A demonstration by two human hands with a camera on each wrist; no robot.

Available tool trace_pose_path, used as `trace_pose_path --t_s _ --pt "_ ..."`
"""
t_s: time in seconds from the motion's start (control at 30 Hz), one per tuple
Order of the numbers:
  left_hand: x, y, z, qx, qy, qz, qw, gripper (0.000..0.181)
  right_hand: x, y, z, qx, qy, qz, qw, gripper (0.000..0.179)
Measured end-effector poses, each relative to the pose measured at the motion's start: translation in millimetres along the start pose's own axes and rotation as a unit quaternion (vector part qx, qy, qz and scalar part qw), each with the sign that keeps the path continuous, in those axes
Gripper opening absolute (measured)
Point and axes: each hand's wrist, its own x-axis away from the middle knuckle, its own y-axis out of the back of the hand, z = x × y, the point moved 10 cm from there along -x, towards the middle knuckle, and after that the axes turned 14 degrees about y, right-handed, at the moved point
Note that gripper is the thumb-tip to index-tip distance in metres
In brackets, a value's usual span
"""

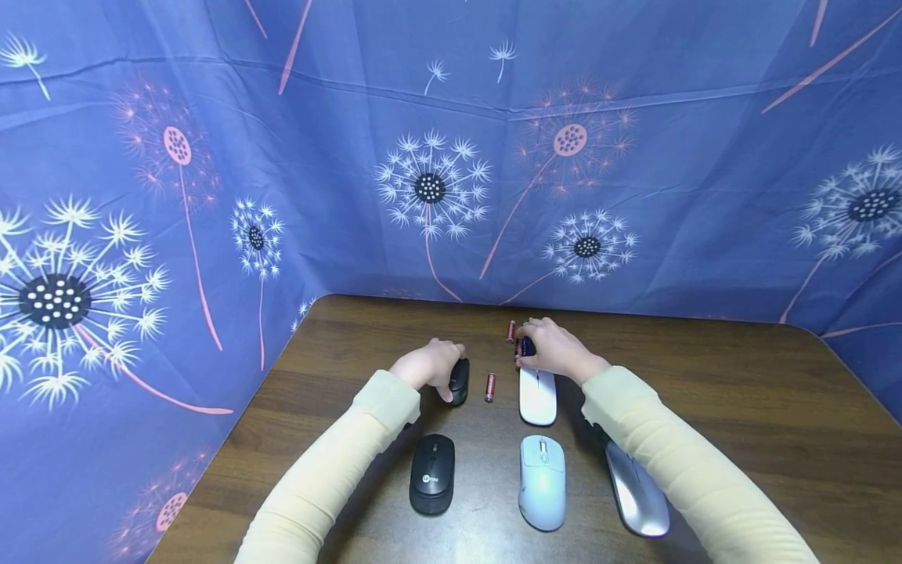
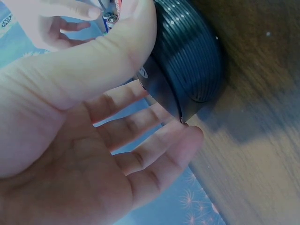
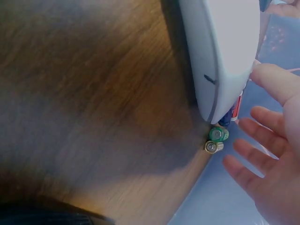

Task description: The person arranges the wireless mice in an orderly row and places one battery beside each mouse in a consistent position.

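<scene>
Wooden tabletop (image 1: 761, 407): left hand (image 1: 431, 365) grips a black mouse (image 1: 460, 381); right hand (image 1: 559, 349) hangs loose at a white mouse's (image 1: 538, 401) far end.

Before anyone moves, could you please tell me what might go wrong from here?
The lone red battery lies between the far black mouse and the white mouse; the left hand might knock it rolling. The right hand is close to the clustered batteries and could scatter them. The right sleeve partly overlaps the silver mouse in the head view and may brush it.
</scene>
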Motion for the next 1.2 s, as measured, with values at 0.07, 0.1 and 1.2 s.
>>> trace_pose_path --t_s 0.07,0.1,1.2 --pt "3.4 2.4 -0.5 0.002 -0.002 -0.002 1.0 0.083 -1.2 -1 -2 0.0 -0.001 -0.002 1.0 0.048" --pt "11.5 7.5 -1.4 0.002 0.006 0.006 1.0 0.081 -1.6 -2 -3 -0.001 -0.003 -0.001 1.0 0.048" --pt "19.9 12.2 -0.6 0.01 0.004 0.002 0.9999 0.081 -11.2 -9 -7 -0.013 0.02 -0.032 0.9992 0.037"
